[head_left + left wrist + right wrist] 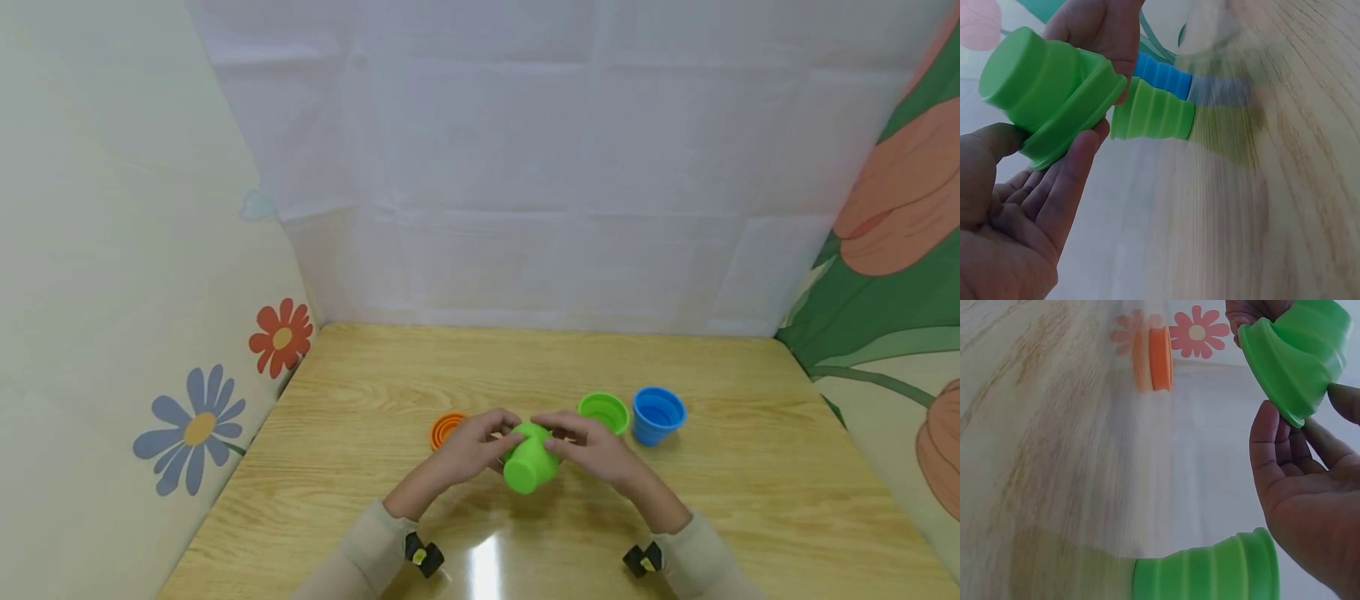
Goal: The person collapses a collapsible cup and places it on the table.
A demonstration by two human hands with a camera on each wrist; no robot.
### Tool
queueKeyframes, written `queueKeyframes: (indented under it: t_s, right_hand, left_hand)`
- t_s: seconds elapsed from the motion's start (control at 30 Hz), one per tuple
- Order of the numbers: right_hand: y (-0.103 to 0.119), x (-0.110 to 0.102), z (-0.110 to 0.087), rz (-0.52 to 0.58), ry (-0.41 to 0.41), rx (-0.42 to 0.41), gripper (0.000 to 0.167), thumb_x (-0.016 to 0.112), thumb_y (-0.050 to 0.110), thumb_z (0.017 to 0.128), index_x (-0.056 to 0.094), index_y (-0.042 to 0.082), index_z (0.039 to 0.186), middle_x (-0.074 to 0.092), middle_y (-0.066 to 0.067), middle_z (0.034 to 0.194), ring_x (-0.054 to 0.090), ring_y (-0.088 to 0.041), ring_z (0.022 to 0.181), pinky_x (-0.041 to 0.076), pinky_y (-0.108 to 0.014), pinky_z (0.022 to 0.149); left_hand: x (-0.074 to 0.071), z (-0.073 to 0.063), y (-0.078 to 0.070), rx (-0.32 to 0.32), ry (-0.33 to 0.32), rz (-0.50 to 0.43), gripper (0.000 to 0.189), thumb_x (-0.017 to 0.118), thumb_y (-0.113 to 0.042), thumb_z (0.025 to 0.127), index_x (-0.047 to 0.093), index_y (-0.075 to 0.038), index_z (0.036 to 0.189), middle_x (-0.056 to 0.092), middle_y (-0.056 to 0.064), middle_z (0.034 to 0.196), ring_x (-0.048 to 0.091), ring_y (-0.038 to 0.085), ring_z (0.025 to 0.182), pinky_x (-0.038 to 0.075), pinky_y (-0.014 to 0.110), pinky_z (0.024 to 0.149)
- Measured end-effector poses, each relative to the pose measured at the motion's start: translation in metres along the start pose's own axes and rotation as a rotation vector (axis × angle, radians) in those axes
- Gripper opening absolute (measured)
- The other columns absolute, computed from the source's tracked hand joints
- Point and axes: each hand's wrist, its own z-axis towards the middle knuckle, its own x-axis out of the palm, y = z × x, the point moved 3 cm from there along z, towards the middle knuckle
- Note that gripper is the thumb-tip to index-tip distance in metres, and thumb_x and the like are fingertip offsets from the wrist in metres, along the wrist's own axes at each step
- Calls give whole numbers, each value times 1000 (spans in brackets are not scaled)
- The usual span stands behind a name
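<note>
Between my two hands a green collapsible cup [531, 460] is held above the table, its base tilted toward me and its side partly folded in. My left hand [474, 446] grips its left side, thumb on the wall and fingers at the rim. On the other side my right hand [592, 446] pinches the rim and wall. The right wrist view shows the cup [1300, 356] with a slanting crease below the rim. Its inside is hidden. Behind my right hand stands a second green cup [604, 411], opened out and upright.
An expanded blue cup [658, 415] stands right of the second green cup. A flattened orange cup [446, 429] lies on the wooden table [360, 375], just beyond my left hand. White cloth [480, 208] hangs along the table's far edge, and flowered sheets flank both sides.
</note>
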Motion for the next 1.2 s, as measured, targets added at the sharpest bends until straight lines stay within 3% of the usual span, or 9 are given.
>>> queueKeyframes:
  t_s: [0.3, 0.47, 0.63, 0.9, 1.2]
  right_hand:
    - [-1, 2, 3, -69, -50, -22, 36, 67, 20, 99, 64, 7, 132, 66, -9, 121, 60, -22, 105, 55, -35, 90]
    - [2, 4, 3, -167, -84, -99, 31, 68, 16, 98, 67, 5, 127, 69, -10, 114, 63, -16, 97, 60, -30, 79]
    - [6, 5, 3, -234, -113, -169, 26, 66, 8, 97, 69, 4, 123, 70, -12, 116, 65, -18, 96, 60, -28, 75]
    - [14, 2, 0, -274, -160, -231, 25, 65, 6, 98, 71, 4, 123, 72, -13, 117, 67, -15, 94, 60, -26, 71]
    - [18, -2, -3, -310, -154, -276, 25, 64, 6, 99, 71, 2, 123, 73, -14, 115, 70, -19, 93, 61, -30, 73]
  left_hand:
    - [3, 2, -4, 19, -60, 82, 22, 62, -20, 103, 66, -3, 116, 71, 9, 100, 71, 16, 72, 64, 40, 64]
    - [3, 1, -5, 26, -55, 94, 19, 61, -16, 103, 66, -2, 115, 73, 10, 99, 70, 15, 72, 63, 33, 61]
    - [3, 0, -7, 37, -54, 93, 18, 61, -13, 102, 66, 0, 114, 73, 13, 100, 71, 15, 73, 62, 30, 60]
    - [0, -2, -13, 74, -17, 77, 22, 59, -13, 104, 65, 2, 118, 72, 18, 107, 71, 17, 78, 64, 35, 66]
    - [0, -4, -12, 110, 13, 58, 27, 53, -19, 107, 62, -2, 125, 70, 13, 108, 70, 17, 86, 63, 45, 73]
